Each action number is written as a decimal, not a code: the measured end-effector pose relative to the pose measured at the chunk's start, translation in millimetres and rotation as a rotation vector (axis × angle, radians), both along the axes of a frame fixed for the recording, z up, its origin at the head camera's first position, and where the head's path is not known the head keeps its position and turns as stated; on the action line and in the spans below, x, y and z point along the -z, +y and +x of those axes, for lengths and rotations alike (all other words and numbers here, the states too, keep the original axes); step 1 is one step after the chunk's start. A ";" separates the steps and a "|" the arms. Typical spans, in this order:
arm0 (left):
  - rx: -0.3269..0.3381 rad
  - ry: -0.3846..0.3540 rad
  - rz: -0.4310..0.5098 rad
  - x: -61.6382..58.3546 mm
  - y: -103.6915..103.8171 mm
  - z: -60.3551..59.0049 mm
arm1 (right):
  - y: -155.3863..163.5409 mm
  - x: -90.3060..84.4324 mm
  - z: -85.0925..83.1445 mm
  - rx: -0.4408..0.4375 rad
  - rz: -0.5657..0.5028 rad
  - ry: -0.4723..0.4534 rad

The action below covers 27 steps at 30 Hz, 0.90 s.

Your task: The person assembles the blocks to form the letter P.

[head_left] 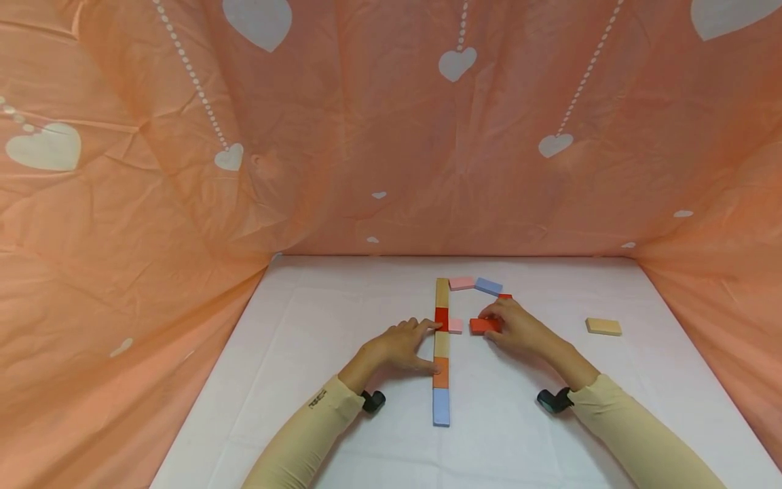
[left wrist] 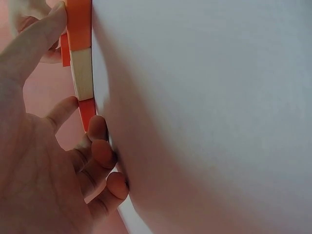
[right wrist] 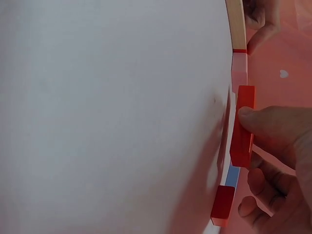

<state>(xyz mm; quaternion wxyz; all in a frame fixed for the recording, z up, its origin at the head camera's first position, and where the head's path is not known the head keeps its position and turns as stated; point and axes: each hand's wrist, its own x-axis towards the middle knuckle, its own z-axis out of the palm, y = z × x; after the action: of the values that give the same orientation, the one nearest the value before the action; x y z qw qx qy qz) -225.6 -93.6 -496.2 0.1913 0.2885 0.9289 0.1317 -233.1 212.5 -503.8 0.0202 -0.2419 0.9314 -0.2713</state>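
My right hand pinches a red block between thumb and fingers. In the right wrist view the held red block shows a shadow on the tabletop beside it. Just left of it lies a short pink block, against an upright column of blocks. The column runs from a plain wooden block through a red, another wooden and an orange block to a blue block. My left hand spreads along its left side, thumb touching the orange block and index finger at the red one.
From the column's top, a pink block, a blue block and a partly hidden red block curve rightward. A loose wooden block lies farther right on the white tabletop. A peach curtain hangs behind.
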 end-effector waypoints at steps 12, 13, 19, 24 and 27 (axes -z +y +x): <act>-0.007 -0.007 0.004 -1.9 -0.1 0.5 | -6.9 -1.8 -1.6 -0.025 0.014 -0.004; -0.010 -0.008 0.003 -2.0 -0.1 0.4 | -7.3 -1.9 -1.7 -0.030 0.014 -0.002; -0.022 -0.019 0.003 -1.8 0.4 0.4 | -10.4 -1.1 -3.0 -0.028 0.020 -0.004; -0.026 -0.021 0.005 -2.4 0.7 0.6 | -11.7 -0.4 -4.0 -0.026 0.026 0.000; -0.027 -0.020 0.001 -2.5 0.8 0.9 | -12.1 -0.6 -3.7 -0.028 0.025 -0.003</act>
<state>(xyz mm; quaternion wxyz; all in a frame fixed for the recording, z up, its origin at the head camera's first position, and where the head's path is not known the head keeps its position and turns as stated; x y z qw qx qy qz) -224.7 -92.8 -493.7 0.1984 0.2748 0.9307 0.1378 -236.8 200.4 -503.3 0.0285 -0.2544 0.9311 -0.2596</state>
